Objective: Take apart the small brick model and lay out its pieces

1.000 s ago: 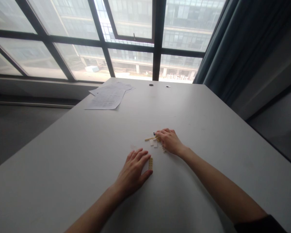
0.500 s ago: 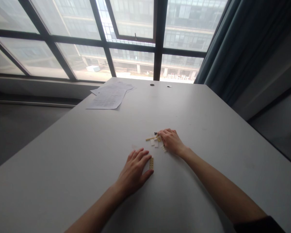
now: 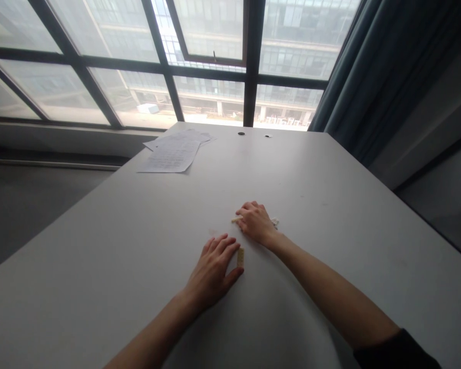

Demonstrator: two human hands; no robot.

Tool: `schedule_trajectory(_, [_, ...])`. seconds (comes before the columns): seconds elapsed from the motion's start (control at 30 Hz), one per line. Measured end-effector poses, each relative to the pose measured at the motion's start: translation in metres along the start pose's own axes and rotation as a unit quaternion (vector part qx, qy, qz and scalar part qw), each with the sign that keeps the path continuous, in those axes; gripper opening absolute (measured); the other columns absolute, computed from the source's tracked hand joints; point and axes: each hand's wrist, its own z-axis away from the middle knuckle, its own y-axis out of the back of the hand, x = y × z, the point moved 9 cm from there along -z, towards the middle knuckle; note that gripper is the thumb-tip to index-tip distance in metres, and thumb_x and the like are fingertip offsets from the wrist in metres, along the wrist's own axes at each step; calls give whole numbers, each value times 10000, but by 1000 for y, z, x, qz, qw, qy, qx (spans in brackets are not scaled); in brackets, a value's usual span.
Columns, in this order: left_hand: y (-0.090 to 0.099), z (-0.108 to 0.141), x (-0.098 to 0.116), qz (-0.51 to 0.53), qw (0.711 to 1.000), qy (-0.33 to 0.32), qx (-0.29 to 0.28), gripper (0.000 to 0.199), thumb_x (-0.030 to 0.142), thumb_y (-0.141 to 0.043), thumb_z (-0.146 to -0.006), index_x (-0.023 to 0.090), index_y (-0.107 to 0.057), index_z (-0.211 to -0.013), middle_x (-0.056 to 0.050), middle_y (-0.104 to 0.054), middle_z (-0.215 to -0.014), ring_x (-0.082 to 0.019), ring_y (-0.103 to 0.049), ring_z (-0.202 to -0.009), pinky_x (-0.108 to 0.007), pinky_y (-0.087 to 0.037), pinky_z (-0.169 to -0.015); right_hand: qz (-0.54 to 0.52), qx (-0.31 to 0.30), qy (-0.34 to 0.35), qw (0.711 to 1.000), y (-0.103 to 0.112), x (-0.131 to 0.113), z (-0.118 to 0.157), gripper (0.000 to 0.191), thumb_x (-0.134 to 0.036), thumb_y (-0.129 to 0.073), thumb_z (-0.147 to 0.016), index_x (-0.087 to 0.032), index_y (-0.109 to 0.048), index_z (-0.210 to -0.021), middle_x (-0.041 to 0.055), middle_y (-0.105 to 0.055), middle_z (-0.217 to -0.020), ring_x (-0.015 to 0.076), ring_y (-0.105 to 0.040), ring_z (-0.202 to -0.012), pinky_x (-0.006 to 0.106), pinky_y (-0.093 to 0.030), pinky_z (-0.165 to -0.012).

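Observation:
My left hand (image 3: 215,266) rests on the white table (image 3: 138,230), its thumb and index finger at the two ends of an upright-lying tan studded brick (image 3: 241,258). Farther forward and to the right, my right hand (image 3: 254,222) lies low over the small pieces, its fingers bent. A thin tan piece (image 3: 236,219) sticks out to the left beneath its fingertips. Small white pieces (image 3: 275,222) show just right of that hand. The palm hides most of the other pieces, and what the right fingers touch is hidden.
Printed sheets of paper (image 3: 172,154) lie at the table's back left. Two round holes (image 3: 242,134) sit near the far edge. Behind are large windows, with a dark curtain (image 3: 353,77) at the right.
My right hand has moved left over the small pieces, covering several that were visible. White pieces now show to its right. My left hand and its brick have stayed put.

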Motion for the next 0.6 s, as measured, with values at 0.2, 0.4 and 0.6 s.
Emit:
schedule_trajectory(0.2, [-2, 0, -1, 4, 1000, 6, -7, 430, 341, -598, -829, 198, -522, -1228, -117, -551, -1285, -330, -422, -1270, -541, -329, -1056, -12, 0, 22, 1000, -15, -9, -13, 166, -196, -534, -894, -169, -693, -854, 95, -664, -947, 240, -532, -957, 366, -360, -852])
schedule_trajectory(0.4, [1, 2, -1, 16, 1000, 3, 14, 395, 332, -613, -822, 195, -533, -1184, -115, -566, -1251, -325, -430, -1256, -537, -333, -1045, -63, 35, 25, 997, -1, -11, -9, 153, -194, -501, -925, -192, -654, -916, 61, -670, -990, 205, -538, -992, 346, -365, -898])
schedule_trajectory(0.6, [19, 0, 0, 45, 994, -2, 102, 251, 309, -601, -855, 193, -553, -1072, -92, -626, -1123, -276, -508, -1160, -472, -390, -985, -393, 105, -47, 912, 21, 7, 36, 88, -221, -539, -888, -193, -612, -927, 24, -661, -847, 158, -607, -779, 294, -470, -748])
